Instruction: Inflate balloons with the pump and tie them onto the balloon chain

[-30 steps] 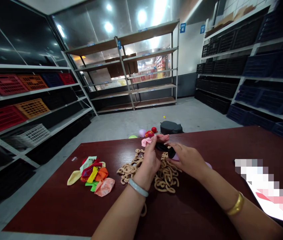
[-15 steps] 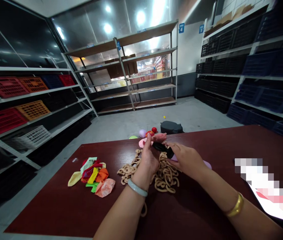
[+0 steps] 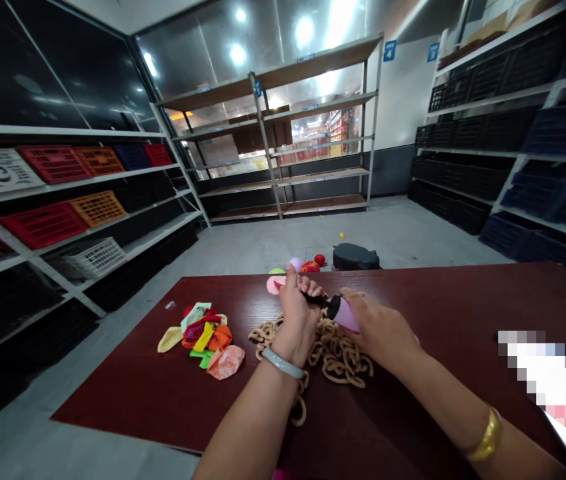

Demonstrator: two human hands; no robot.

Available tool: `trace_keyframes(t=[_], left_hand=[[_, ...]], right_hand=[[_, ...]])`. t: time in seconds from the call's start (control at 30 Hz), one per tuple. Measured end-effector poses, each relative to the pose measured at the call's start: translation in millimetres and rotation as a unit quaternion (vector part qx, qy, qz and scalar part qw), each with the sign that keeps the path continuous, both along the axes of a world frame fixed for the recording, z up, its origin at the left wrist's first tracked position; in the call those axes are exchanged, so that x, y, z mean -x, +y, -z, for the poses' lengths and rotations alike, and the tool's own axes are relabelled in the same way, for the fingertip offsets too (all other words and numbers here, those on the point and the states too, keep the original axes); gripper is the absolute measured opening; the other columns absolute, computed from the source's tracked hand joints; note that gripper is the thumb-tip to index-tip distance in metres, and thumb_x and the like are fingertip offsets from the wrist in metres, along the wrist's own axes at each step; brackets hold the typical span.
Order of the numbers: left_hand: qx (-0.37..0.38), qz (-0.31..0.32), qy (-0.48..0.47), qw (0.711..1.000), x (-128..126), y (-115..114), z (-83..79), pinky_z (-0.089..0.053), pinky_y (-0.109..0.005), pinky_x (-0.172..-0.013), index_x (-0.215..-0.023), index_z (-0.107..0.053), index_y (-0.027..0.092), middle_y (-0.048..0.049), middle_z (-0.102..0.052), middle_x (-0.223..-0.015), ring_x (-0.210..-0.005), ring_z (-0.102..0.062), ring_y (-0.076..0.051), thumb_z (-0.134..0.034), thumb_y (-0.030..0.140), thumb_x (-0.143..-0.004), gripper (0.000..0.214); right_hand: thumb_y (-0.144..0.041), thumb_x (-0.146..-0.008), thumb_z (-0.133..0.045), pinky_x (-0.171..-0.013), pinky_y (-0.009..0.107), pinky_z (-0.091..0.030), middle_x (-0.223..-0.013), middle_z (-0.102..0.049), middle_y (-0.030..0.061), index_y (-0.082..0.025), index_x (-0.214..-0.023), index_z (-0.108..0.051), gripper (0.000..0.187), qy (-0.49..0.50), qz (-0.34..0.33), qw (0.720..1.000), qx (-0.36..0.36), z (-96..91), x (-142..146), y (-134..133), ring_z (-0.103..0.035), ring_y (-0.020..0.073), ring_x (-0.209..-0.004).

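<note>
My right hand (image 3: 385,330) grips the lavender body of a balloon pump (image 3: 347,315), whose black front end points left. My left hand (image 3: 300,300) is closed around that black end. A small pink balloon (image 3: 275,285) sticks out past my left thumb; its neck is hidden by my fingers. Below both hands lies a heap of tan curled loops (image 3: 343,363), partly covered by my left wrist. Limp balloons (image 3: 205,337) in several colours lie in a pile to the left on the dark red table (image 3: 133,380).
A phone-like object (image 3: 545,373), partly blurred out, lies at the right. Past the far edge are inflated balloons (image 3: 297,265) and a dark grey stool-like object (image 3: 356,257). Racks with crates (image 3: 53,165) line the left and right sides; another rack (image 3: 323,177) stands at the back.
My left fingers have curled from stretched out to closed around the pump's black end. The pink balloon has shifted slightly left. The whole view has swung a little to the left.
</note>
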State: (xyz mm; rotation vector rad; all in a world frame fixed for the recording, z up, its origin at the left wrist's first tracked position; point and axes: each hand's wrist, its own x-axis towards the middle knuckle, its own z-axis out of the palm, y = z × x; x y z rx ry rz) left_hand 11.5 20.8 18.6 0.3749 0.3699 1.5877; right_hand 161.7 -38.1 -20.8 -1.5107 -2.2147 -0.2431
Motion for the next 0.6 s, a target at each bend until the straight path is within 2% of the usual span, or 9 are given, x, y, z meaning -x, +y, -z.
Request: trace_keyframes(t=[0.1, 0.2, 0.3, 0.43, 0.6], left_hand=[[-0.018, -0.015, -0.005, 1.000, 26, 8, -11.5, -0.021, -0.018, -0.036, -0.056, -0.027, 0.019, 0.0082, -0.029, -0.042, -0.034, -0.028, -0.004, -0.067, 0.041, -0.079, 0.051], [-0.022, -0.042, -0.008, 0.999, 48, 11, -21.4, -0.020, -0.018, -0.036, -0.057, -0.027, 0.019, 0.0087, -0.028, -0.042, -0.034, -0.028, -0.004, -0.067, 0.035, -0.079, 0.048], [-0.020, -0.071, -0.010, 0.997, 59, 12, -26.0, -0.021, -0.017, -0.036, -0.059, -0.030, 0.019, 0.0094, -0.029, -0.043, -0.034, -0.028, -0.003, -0.068, 0.033, -0.078, 0.045], [-0.025, -0.108, -0.006, 0.994, 54, 13, -20.6, -0.020, -0.017, -0.037, -0.059, -0.029, 0.019, 0.0091, -0.030, -0.045, -0.035, -0.029, -0.003, -0.068, 0.034, -0.077, 0.046], [-0.007, -0.116, 0.012, 0.993, 24, 10, -4.8, -0.027, -0.018, -0.040, -0.059, -0.032, 0.019, 0.0077, -0.035, -0.046, -0.037, -0.036, -0.005, -0.066, 0.042, -0.078, 0.045]], right_hand=[[-0.041, -0.083, -0.055, -0.074, 0.036, -0.052, -0.129, -0.058, 0.0129, -0.020, -0.135, -0.039, 0.058, -0.010, 0.002, 1.000, 0.005, 6.9, -7, 4, -0.063, 0.0266, -0.103], [-0.042, -0.084, -0.053, -0.076, 0.037, -0.052, -0.127, -0.060, 0.0105, -0.021, -0.134, -0.041, 0.056, -0.013, -0.016, 1.000, 0.007, 10.6, -16, 9, -0.062, 0.0263, -0.106], [-0.043, -0.084, -0.052, -0.073, 0.036, -0.052, -0.125, -0.061, 0.0086, -0.023, -0.134, -0.042, 0.055, -0.016, -0.022, 0.999, 0.015, 9.8, -23, 11, -0.064, 0.0263, -0.102], [-0.043, -0.081, -0.054, -0.068, 0.037, -0.052, -0.122, -0.063, 0.0079, -0.023, -0.133, -0.042, 0.056, -0.031, -0.017, 0.999, 0.035, 6.0, -27, 10, -0.066, 0.0268, -0.093], [-0.041, -0.081, -0.054, -0.064, 0.035, -0.050, -0.119, -0.064, 0.0073, -0.022, -0.131, -0.043, 0.054, -0.052, 0.008, 0.998, 0.034, -1.2, -22, 6, -0.067, 0.0259, -0.090]])
